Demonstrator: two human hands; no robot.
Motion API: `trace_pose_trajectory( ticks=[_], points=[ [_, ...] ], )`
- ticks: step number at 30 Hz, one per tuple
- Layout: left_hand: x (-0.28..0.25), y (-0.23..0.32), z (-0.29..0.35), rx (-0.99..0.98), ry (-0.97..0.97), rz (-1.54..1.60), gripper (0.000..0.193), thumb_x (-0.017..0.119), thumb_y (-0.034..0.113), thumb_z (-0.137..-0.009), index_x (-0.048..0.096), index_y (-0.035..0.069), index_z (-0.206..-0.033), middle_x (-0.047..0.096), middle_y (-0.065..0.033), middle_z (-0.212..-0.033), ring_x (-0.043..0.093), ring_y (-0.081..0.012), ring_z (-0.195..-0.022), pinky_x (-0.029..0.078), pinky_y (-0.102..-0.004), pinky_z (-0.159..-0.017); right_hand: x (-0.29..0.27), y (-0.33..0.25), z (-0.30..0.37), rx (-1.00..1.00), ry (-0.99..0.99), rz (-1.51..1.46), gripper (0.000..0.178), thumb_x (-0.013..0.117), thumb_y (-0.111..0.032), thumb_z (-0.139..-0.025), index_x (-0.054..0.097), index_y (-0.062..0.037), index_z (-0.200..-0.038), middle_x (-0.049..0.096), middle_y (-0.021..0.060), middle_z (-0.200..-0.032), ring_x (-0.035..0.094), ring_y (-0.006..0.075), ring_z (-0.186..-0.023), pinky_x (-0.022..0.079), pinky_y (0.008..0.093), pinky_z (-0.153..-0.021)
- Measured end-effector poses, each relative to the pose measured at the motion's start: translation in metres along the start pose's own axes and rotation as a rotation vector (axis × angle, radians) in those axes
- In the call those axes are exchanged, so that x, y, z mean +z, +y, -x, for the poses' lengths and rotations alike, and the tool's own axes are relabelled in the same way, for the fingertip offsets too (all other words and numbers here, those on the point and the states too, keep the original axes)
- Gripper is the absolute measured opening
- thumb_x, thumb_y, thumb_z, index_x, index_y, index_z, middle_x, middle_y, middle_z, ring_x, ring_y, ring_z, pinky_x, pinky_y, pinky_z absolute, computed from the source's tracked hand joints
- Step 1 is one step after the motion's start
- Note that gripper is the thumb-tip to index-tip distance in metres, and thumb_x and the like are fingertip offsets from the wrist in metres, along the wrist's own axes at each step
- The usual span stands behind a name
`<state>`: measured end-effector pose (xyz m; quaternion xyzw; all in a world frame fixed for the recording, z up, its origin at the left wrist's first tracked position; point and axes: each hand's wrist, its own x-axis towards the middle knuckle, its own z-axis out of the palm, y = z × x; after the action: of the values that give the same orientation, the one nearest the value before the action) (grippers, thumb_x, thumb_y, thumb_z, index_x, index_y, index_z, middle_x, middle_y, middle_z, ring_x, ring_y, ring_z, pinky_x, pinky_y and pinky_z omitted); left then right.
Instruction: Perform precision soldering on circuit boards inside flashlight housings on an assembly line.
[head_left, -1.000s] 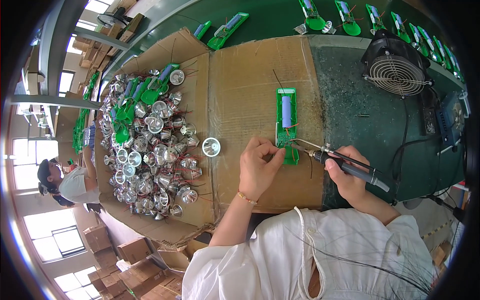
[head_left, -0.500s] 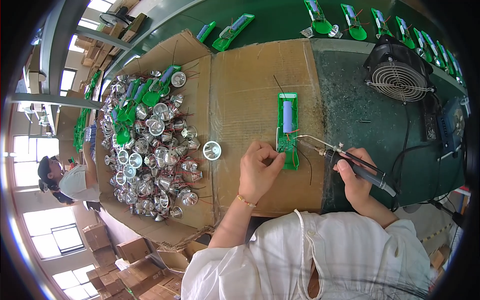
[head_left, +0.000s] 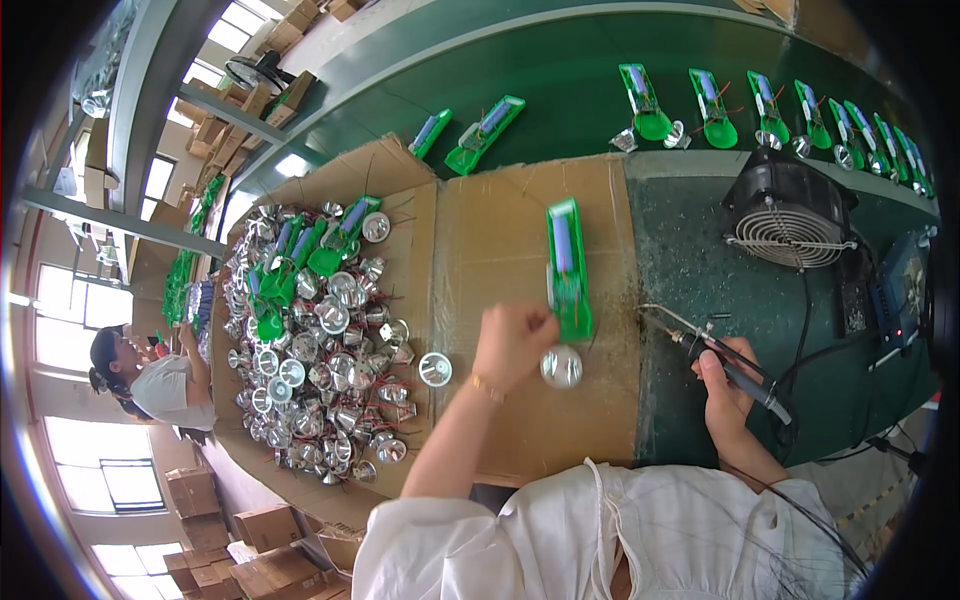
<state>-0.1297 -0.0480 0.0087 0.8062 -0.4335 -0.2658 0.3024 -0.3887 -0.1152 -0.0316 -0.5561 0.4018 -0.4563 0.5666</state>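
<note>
On the cardboard in front of me lies a green plastic housing [head_left: 577, 318] with a purple cylindrical battery [head_left: 563, 240] and a small circuit board in it. A silver reflector cup [head_left: 562, 367] sits at its near end. My left hand [head_left: 512, 345] is just left of that end, fingers curled together and slightly blurred; whether something thin is pinched in them is hidden. In my right hand [head_left: 728, 385] is a soldering iron [head_left: 735, 372] with a thin metal feed tube alongside. Its tip points left, apart from the housing.
An open carton [head_left: 420, 215] at left holds many reflector cups [head_left: 335, 315] and several green housings. One loose cup [head_left: 435, 369] lies beside it. More housings [head_left: 645, 105] line the far bench. A black fan [head_left: 790, 220] and blue soldering station [head_left: 905, 290] stand right. A co-worker [head_left: 150, 375] is far left.
The soldering iron has pulled back to the right from the circuit board. My left hand has left the board, and a reflector cup now shows at the housing's near end. The whole view has shifted.
</note>
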Motion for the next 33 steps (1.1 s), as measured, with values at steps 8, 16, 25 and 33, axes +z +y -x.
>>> trace_pose_trajectory(
  ticks=[8,16,25,33],
  points=[
    [-0.054,-0.001,-0.216,0.267,0.741,-0.437,0.041,0.071,0.034,-0.067,0.059,0.005,-0.095,0.060,-0.0127,-0.087,0.059,-0.0293,-0.085,0.048,-0.0376,-0.077,-0.001,0.005,0.003,0.063,-0.005,0.058,0.013,0.063,-0.008,-0.080,0.055,-0.0005,-0.086,0.060,0.0043,-0.068,0.054,0.0080,-0.060,0.043,0.0208,-0.056],
    [-0.087,-0.010,-0.197,-0.031,0.119,-0.623,0.039,0.069,0.039,-0.063,0.062,0.008,-0.086,0.065,-0.0150,-0.084,0.062,-0.0298,-0.085,0.049,-0.0394,-0.078,0.000,0.007,0.003,0.046,0.000,0.062,0.014,0.064,-0.009,-0.080,0.054,-0.0001,-0.084,0.060,0.0050,-0.068,0.055,0.0080,-0.059,0.043,0.0217,-0.056],
    [-0.003,0.012,0.043,0.208,0.210,-0.585,0.054,0.073,0.044,-0.065,0.049,0.006,-0.094,0.062,-0.0084,-0.078,0.063,-0.0259,-0.071,0.048,-0.0369,-0.063,0.004,0.004,-0.005,0.041,0.020,0.045,0.015,0.060,-0.014,-0.084,0.055,-0.0001,-0.088,0.058,0.0044,-0.070,0.054,0.0081,-0.063,0.043,0.0210,-0.059],
    [-0.051,-0.035,0.112,-0.131,0.606,-0.465,0.037,0.066,0.036,-0.078,0.057,0.005,-0.059,0.057,-0.0134,-0.055,0.057,-0.0295,-0.048,0.044,-0.0391,-0.048,0.003,0.003,0.000,0.024,0.029,0.065,0.013,0.059,-0.013,-0.085,0.056,-0.0005,-0.086,0.057,0.0036,-0.068,0.053,0.0078,-0.061,0.041,0.0202,-0.056]
  ],
)
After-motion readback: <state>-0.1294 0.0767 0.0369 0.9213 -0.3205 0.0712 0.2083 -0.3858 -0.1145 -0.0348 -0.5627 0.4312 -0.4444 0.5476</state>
